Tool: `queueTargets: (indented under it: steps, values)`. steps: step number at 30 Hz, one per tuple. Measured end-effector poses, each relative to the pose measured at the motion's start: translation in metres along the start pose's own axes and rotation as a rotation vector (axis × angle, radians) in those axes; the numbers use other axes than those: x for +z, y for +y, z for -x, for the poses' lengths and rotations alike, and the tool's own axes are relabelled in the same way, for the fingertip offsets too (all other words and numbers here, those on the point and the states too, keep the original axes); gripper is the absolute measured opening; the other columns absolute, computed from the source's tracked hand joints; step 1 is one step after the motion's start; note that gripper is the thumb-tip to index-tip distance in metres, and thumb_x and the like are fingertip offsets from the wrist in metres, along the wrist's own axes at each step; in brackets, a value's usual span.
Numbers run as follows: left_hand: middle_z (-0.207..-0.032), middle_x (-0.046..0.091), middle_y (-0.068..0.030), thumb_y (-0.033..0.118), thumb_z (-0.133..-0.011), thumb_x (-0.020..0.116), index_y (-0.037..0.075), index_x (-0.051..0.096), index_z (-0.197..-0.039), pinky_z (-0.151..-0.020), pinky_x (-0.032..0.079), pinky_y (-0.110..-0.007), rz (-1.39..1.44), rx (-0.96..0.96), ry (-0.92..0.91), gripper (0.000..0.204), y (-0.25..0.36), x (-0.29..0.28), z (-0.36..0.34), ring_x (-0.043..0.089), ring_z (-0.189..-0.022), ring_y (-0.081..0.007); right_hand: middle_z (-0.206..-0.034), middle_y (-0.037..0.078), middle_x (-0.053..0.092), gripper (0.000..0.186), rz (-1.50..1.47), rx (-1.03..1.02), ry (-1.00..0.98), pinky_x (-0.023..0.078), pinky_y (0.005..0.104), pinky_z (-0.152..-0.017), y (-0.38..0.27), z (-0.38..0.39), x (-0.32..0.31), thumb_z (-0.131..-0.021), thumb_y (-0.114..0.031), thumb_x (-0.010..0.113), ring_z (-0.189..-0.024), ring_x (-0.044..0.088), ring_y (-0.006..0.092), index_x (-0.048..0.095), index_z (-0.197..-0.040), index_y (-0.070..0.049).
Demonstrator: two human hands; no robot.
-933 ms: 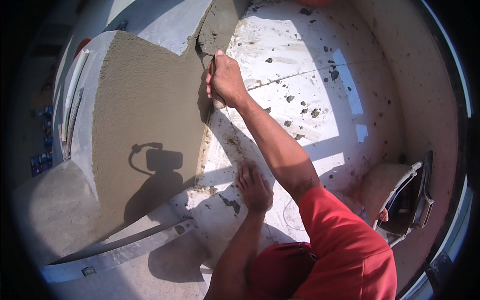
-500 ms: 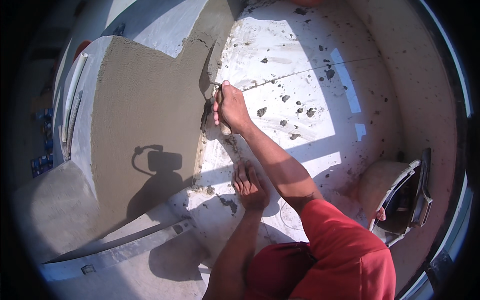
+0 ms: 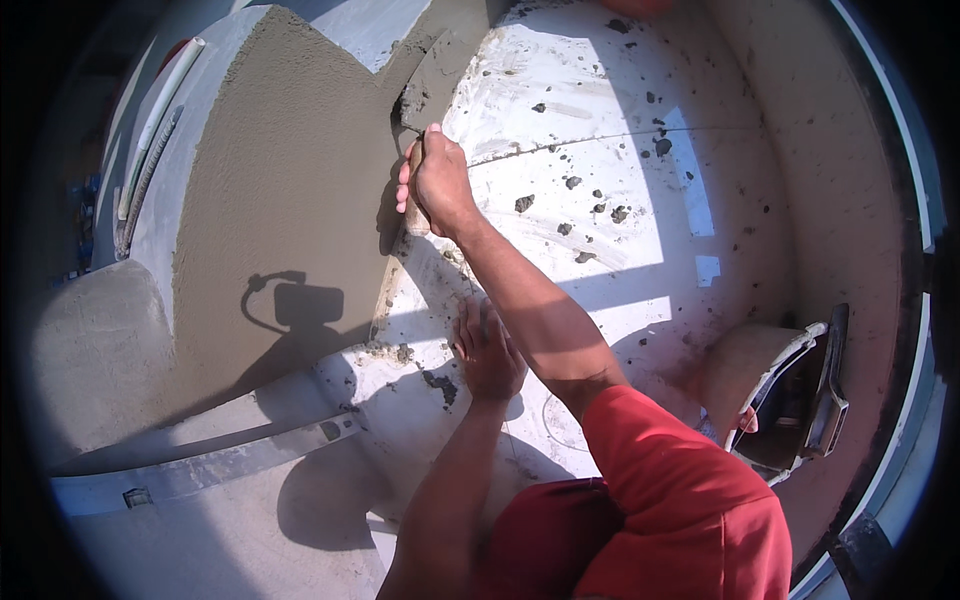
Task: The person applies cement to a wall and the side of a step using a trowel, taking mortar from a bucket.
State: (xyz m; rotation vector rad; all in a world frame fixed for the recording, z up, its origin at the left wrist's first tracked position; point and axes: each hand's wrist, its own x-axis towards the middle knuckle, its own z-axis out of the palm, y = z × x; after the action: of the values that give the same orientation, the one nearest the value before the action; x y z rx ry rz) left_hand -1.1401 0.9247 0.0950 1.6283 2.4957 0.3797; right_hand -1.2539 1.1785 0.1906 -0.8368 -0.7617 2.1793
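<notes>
Right hand (image 3: 437,182) closed tight around trowel (image 3: 418,222), mortar-caked end pointing far, just beside right edge of smoothed mortar (image 3: 280,190). Left hand (image 3: 490,355) open, palm down on white surface (image 3: 630,150), holding nothing, fingers slightly apart. Dark clumps (image 3: 620,214) scattered right. Bucket (image 3: 738,365) near right; long metal bar (image 3: 230,456) near left.

1. Hard sunlight makes the white floor (image 3: 600,165) very bright.
2. Left of the floor, a crisp dark shadow (image 3: 310,305) crosses the plaster (image 3: 270,180).
3. Right of the floor, the wall (image 3: 840,150) is shaded.
4. Far left of the floor, the dim background looks soft.
5. Around the floor, straight edges bend toward black corners.
</notes>
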Motion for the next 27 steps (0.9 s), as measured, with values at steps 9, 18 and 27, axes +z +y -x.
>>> queueTargets:
  steps: [9, 18, 27]
  values:
    - [-0.172, 0.036, -0.0222, 0.043, -0.094, 0.077, 0.003, 0.032, -0.169, -0.133, 0.021, -0.058, 0.092, 0.024, 0.146, 0.096, -0.013, 0.019, -0.004, 0.030, -0.162, -0.0402, -0.065, 0.008, 0.056, 0.059, 0.052, -0.071, -0.320, 0.051, 0.0326, -0.041, -0.035, 0.179, 0.039, -0.119, -0.052, 0.029, -0.045, 0.056, 0.0171, 0.052, -0.099, -0.001]
    - [-0.150, 0.059, -0.0211, 0.029, -0.098, 0.072, 0.000, 0.047, -0.160, -0.119, 0.042, -0.045, 0.474, -0.115, -0.062, 0.072, 0.015, -0.037, 0.144, 0.055, -0.141, -0.0354, -0.065, 0.009, 0.059, 0.059, 0.413, 0.310, -0.533, 0.046, 0.0304, -0.042, -0.007, 0.396, -0.055, -0.117, -0.056, 0.037, -0.043, 0.054, 0.0172, 0.057, -0.101, -0.003]
    - [-0.136, 0.073, -0.0121, 0.037, -0.110, 0.062, 0.004, 0.070, -0.140, -0.103, 0.059, -0.054, 1.030, -0.780, -1.339, 0.045, 0.056, -0.189, 0.519, 0.071, -0.123, -0.0323, -0.064, 0.006, 0.058, 0.051, 0.980, 0.822, -1.288, 0.045, 0.0301, -0.046, 0.049, 0.498, -0.073, -0.116, -0.051, 0.044, -0.046, 0.053, 0.0147, 0.060, -0.098, -0.005]
